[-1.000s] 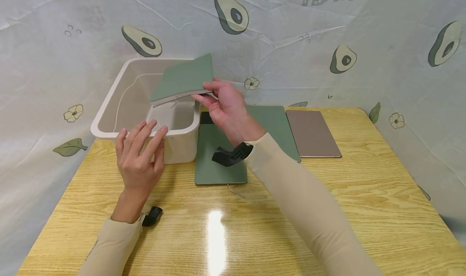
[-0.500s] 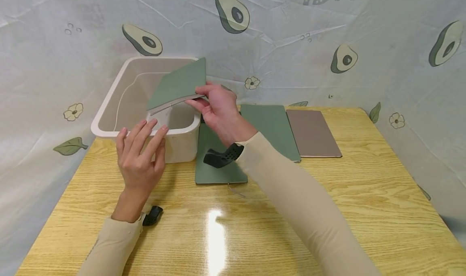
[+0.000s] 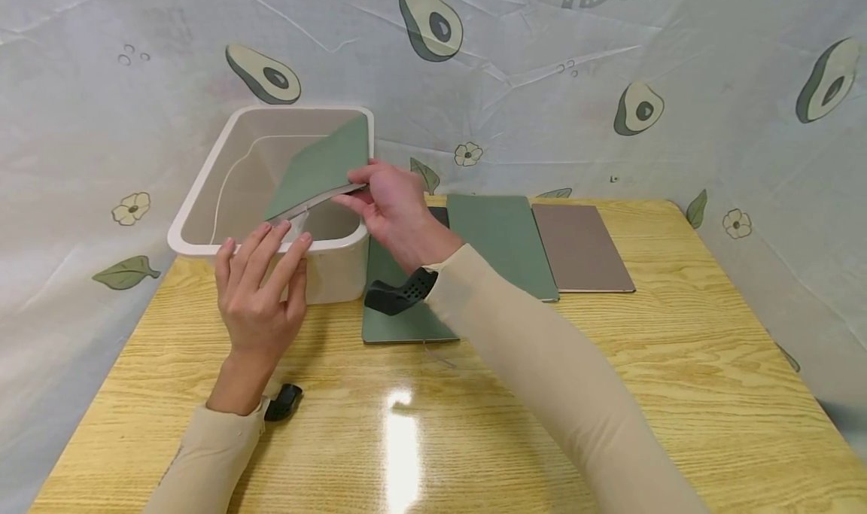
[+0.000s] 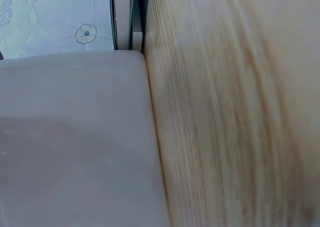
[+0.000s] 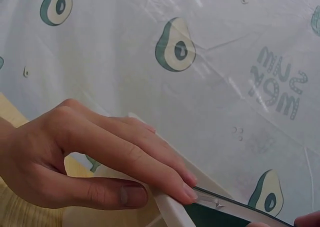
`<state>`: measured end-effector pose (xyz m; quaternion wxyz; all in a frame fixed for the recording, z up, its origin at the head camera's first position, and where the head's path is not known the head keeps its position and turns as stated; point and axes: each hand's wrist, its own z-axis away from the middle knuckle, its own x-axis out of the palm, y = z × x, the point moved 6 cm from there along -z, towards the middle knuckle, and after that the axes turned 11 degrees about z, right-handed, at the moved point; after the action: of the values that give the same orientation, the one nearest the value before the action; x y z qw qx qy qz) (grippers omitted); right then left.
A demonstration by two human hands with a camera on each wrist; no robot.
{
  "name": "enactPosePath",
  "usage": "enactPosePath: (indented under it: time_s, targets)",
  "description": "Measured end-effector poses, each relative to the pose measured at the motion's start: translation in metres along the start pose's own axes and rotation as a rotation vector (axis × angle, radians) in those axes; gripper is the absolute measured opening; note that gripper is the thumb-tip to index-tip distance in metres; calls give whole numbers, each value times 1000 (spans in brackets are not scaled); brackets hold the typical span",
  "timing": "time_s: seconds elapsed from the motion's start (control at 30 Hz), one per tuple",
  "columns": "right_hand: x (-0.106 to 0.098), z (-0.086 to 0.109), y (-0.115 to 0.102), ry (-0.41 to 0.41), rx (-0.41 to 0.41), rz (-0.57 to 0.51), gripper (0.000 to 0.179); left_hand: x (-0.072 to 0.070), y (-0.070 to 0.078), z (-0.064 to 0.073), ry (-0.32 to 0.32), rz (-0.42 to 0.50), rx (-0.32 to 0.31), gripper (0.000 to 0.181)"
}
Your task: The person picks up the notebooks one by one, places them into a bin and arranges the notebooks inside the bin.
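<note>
Head view: right fingers [image 3: 359, 174] pinch tilted notebook [image 3: 327, 159], left fingers [image 3: 256, 257] spread over bin rim [image 3: 196, 250].

The muted-green notebook [image 3: 321, 164] I grip has pale edges. At my eleven o'clock the bin [image 3: 335, 273] is off-white; at one, the thin notebook [image 3: 582, 247] is mauve-brown. My sleeves [image 3: 555, 356] are beige, the table [image 3: 677, 393] yellow wood-grained, the backdrop [image 3: 528, 115] grey-white, printed with avocados and flowers.
</note>
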<state>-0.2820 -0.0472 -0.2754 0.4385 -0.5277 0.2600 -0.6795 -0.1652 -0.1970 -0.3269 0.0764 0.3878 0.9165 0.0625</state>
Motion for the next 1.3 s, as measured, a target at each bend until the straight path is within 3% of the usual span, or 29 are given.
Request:
enactPosePath:
  time_s: [0.17,0.47,0.77,1.03,1.13,1.3]
  targets:
    - [1,0,5,13,4,43,45,0,0,1,-2,6,2,23]
    - [4,1,5,29,-19,126,50,1,-2,3,1,8,-7,23]
    - [5,2,7,60,-47,224,25,1,-1,5,-4,5,-10,24]
    - [11,5,7,60,-85,329,47,0,-1,4,3,14,-3,23]
    - [13,7,5,85,-102,397,48,0,-1,4,0,18,-1,23]
    - [17,11,3,138,-115,570,28,-1,-1,4,-6,8,0,24]
